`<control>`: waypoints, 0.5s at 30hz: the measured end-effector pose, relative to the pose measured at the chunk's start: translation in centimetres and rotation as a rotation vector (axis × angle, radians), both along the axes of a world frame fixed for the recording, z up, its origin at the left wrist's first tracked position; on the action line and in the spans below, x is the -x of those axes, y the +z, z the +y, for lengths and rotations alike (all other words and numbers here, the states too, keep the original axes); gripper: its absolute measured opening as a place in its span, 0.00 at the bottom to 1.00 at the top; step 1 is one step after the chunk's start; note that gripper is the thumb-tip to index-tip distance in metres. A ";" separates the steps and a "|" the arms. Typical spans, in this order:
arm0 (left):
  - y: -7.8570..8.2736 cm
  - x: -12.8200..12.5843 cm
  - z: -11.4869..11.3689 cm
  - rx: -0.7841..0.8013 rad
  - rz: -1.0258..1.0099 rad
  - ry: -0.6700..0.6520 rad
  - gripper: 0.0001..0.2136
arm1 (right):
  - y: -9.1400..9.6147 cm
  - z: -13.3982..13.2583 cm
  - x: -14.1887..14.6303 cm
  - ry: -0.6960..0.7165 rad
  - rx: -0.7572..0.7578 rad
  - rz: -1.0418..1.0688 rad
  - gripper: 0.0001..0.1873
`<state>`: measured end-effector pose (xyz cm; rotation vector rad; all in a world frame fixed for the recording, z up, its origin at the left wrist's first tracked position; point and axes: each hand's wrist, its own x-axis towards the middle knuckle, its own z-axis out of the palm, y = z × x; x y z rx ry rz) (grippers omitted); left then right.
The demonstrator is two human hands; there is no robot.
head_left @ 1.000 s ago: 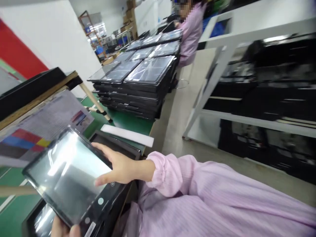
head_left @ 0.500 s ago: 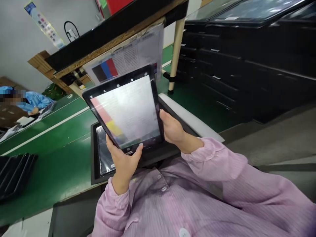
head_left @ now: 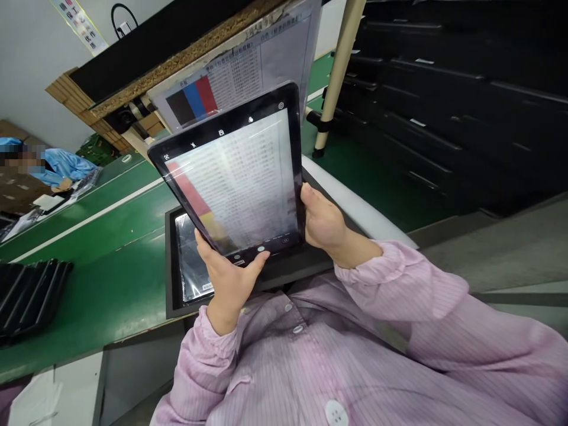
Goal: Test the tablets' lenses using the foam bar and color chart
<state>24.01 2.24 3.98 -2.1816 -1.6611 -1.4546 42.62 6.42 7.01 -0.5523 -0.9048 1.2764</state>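
Fingers (head_left: 205, 251) of the left hand (head_left: 228, 284) are closed on the near lower corner of the tablet (head_left: 235, 177), thumb on the front bezel and the rest curled behind. The right hand (head_left: 323, 222) clamps the lower right edge, its thumb lying along the bezel. Both hands have a firm hold.

The tablet is held in the air, clear of the bench (head_left: 110, 260), tilted with its screen toward the camera. It is just in front of the printed chart (head_left: 248, 71) that hangs from the overhead shelf (head_left: 155, 41).

Status, as judged: the tablet is lifted and powered. The screen is lit and shows rows of small text with red and yellow blocks at its left edge, much like the chart behind it. Small icons run along the top and bottom bezels.

Directly below lies a black tray (head_left: 171, 260) holding another film-covered panel. A white foam strip (head_left: 355, 207) lies beside it, and a beige post (head_left: 339, 65) stands further back. Stacks of black trays (head_left: 444, 89) fill the right. A ribbed black tray (head_left: 26, 296) lies at far left, and a person in blue (head_left: 62, 174) works beyond it.

Against the picture half a second earlier, the tablet stands higher and nearer the chart. The screen text is sharper and both grips are unchanged.
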 end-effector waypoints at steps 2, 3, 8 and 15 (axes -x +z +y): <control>0.0 0.0 0.0 -0.012 0.008 -0.009 0.61 | 0.0 0.0 0.0 0.006 -0.017 0.028 0.27; 0.0 0.0 0.0 -0.017 0.009 -0.015 0.60 | -0.1 0.0 0.0 0.011 -0.023 0.036 0.26; -0.1 0.1 0.0 -0.022 -0.059 -0.064 0.59 | -0.2 0.1 0.0 0.032 -0.021 0.044 0.27; 2.0 1.7 -0.7 0.260 -0.997 -0.389 0.18 | 0.6 -2.1 -0.5 -0.024 0.030 -0.043 0.28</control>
